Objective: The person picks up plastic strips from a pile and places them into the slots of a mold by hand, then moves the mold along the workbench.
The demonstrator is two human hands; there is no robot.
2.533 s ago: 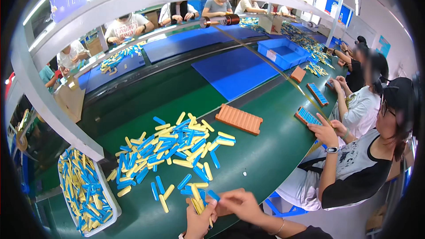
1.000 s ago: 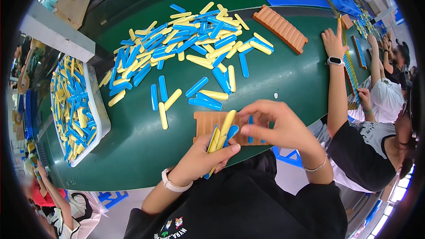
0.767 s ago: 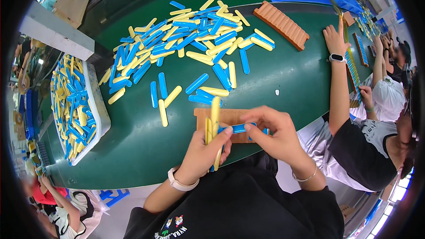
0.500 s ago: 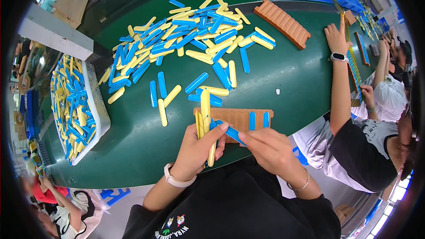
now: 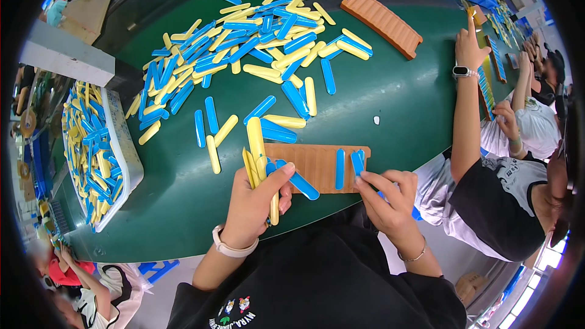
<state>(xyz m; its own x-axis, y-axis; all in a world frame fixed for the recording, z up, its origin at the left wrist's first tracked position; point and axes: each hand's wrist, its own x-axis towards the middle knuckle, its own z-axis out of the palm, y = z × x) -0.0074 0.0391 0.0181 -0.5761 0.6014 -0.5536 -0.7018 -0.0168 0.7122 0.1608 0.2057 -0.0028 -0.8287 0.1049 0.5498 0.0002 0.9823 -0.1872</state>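
Note:
My left hand is closed around a bundle of yellow strips and blue strips with rounded ends. One blue strip sticks out of it over the left part of a brown ridged tray. My right hand pinches another blue strip at the tray's right end. That strip is tilted and overlaps a blue one lying in the last groove. Beside it, a separate blue strip lies straight in its own groove. What exactly the left palm covers is hidden.
A loose heap of yellow and blue strips spreads across the green table. At the left stands a white bin full of strips. A second brown ridged tray lies farther back. Co-workers' arms reach in at the right.
My right hand has drawn a blue strip away from the left-hand bundle and moved right with it, onto the tray's right end. My left hand shifted slightly left, still holding its bundle.

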